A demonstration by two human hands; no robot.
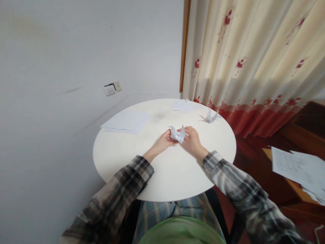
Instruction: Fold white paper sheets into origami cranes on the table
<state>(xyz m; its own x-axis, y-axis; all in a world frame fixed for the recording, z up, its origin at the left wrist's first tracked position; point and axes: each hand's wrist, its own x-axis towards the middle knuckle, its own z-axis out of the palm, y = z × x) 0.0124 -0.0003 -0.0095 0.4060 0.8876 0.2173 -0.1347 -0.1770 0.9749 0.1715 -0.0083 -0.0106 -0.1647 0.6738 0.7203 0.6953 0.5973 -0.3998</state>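
Between my hands, just above the middle of the round white table [122, 152], is a white folded paper crane [177, 134] with its points upright. My left hand [166, 139] is closed on the crane's left side. On the other side my right hand [192, 139] grips it, with the fingers partly hidden behind the paper. A second paper crane [211, 116] stands on the table toward the far right, apart from my hands.
A stack of white paper sheets [127, 121] lies at the table's left. More paper [186, 106] rests at the far edge, with a small folded piece on it. A wall with a socket [109, 89] borders the left; a curtain [243, 67] hangs behind. Papers [299, 169] lie on furniture at right.
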